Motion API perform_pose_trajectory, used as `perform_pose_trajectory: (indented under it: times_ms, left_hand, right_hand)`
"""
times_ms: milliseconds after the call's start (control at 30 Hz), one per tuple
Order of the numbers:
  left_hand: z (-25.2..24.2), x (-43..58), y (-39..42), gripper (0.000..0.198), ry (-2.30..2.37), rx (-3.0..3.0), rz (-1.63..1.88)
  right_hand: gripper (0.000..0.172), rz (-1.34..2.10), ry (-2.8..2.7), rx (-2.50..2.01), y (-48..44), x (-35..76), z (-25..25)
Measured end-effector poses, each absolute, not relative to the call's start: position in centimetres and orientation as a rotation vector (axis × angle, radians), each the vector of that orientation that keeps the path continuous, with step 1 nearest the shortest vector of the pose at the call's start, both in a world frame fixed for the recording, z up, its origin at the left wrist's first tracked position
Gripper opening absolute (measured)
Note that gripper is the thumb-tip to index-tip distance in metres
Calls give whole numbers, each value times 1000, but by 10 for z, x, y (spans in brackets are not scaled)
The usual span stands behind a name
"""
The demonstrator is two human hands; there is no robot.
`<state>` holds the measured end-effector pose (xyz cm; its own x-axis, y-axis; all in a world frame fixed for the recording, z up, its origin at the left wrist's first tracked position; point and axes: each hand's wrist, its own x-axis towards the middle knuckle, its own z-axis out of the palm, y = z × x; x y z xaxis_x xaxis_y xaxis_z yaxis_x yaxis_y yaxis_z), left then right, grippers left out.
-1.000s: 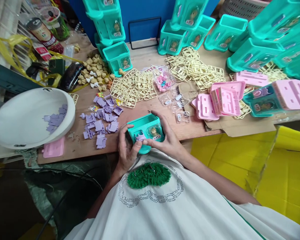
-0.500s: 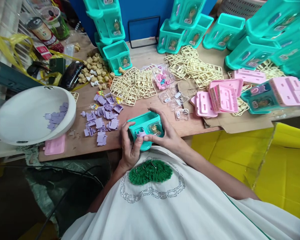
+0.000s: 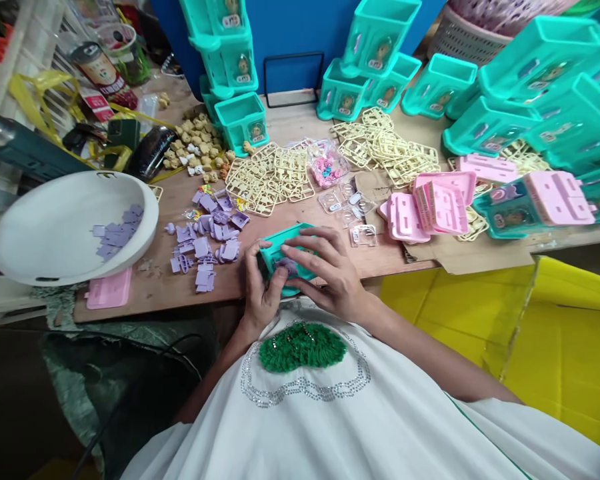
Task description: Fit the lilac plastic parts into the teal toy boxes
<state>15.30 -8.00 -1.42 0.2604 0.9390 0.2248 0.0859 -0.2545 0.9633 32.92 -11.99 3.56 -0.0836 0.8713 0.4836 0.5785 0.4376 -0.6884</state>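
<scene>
Just above my lap is a teal plastic box [image 3: 274,244] with an open top. My left hand [image 3: 261,293] grips its left end, fingers behind and thumb on the front. A small purple plastic piece [image 3: 287,265] sits on the front face, beside my left thumb. Across that face lies my right hand [image 3: 333,270], its fingers spread and touching the box near the purple piece. It hides most of the clear window on the right. On the table to the left lie loose purple plastic parts [image 3: 203,248].
A white bowl [image 3: 40,230] with purple pieces stands at left. Behind are small animal figures [image 3: 200,143], cream plastic frames [image 3: 267,177] and stacked teal boxes [image 3: 243,120]. Pink plastic parts [image 3: 405,217] and more teal boxes [image 3: 490,127] stand at right. Yellow sheeting [image 3: 565,340] hangs beside the table edge.
My right hand has let go of the box's right edge and swung its fingers across the front face, covering the window. My left hand keeps its grip. The view has shifted slightly.
</scene>
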Motion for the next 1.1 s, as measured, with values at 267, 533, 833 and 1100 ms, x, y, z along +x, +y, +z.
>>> perform_pose_trajectory:
  times_ms: [267,533,833,1100]
  left_hand:
    - [-19,155,-75,54,962,1643,1127]
    - [-11,160,-78,43,963,1651,1145]
    - [-9,160,-80,43,966,1720,1153]
    - [-8,164,-83,32,1006,1712,1188]
  right_hand:
    - [53,333,-1999,-1118,-110,341,37]
    - [65,457,-1664,-1335,-125,333,29]
    - [116,1124,-1155,-1521,-119,333,35]
    - [105,1158,-1139,-1553,-119,330,44]
